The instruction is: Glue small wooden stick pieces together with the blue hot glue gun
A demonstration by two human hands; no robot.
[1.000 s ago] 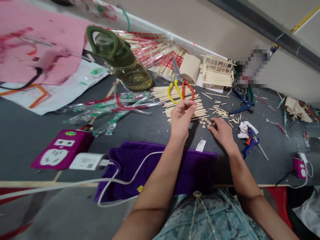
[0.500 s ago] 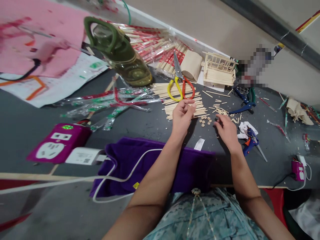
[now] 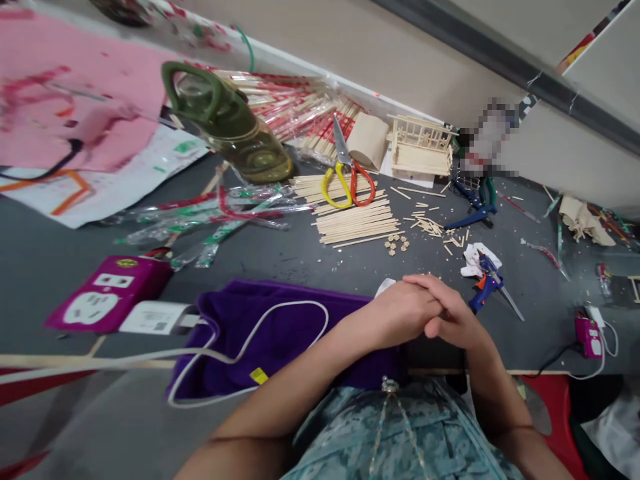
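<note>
We see our left hand (image 3: 400, 310) and right hand (image 3: 457, 320) clasped together, touching, by the purple cloth (image 3: 280, 333) at the worktop (image 3: 310, 257) edge. Whether they hold anything, we cannot tell. Sticks (image 3: 355, 223) lie well apart.

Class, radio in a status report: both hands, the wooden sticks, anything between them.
Left hand and right hand pressed together at the table's near edge, holding nothing visible. Wooden sticks piled beyond, untouched. Tiny wooden bits lie between; scissors rest on the pile's far side.

Left hand (image 3: 400, 308) and right hand (image 3: 457, 319) rest clasped together, fingers overlapping.
</note>
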